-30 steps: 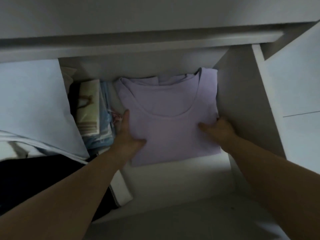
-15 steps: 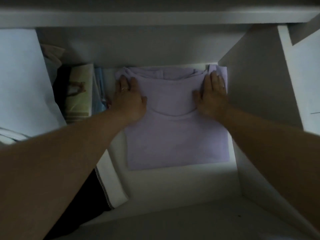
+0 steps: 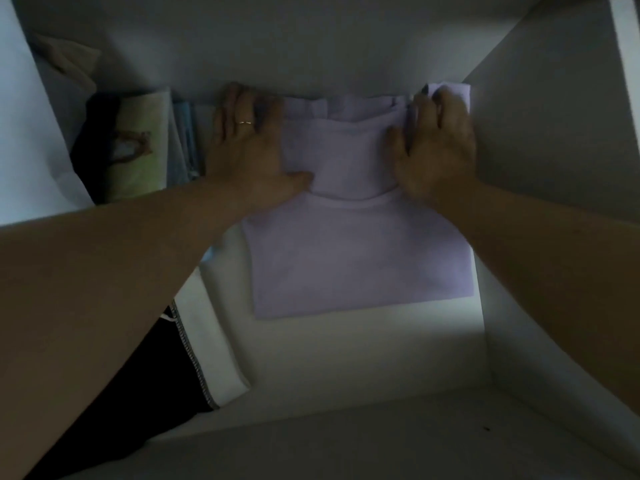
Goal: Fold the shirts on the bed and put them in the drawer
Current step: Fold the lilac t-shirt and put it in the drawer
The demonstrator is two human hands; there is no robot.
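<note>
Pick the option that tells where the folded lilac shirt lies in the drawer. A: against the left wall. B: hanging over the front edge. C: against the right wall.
C: the lilac shirt has its right edge along the drawer right wall; other folded clothes lie to its left.

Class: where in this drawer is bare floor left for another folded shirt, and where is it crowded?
Free: the white strip between the lilac shirt's near hem and the drawer's front wall. Crowded: the left side, packed with folded clothes.
</note>
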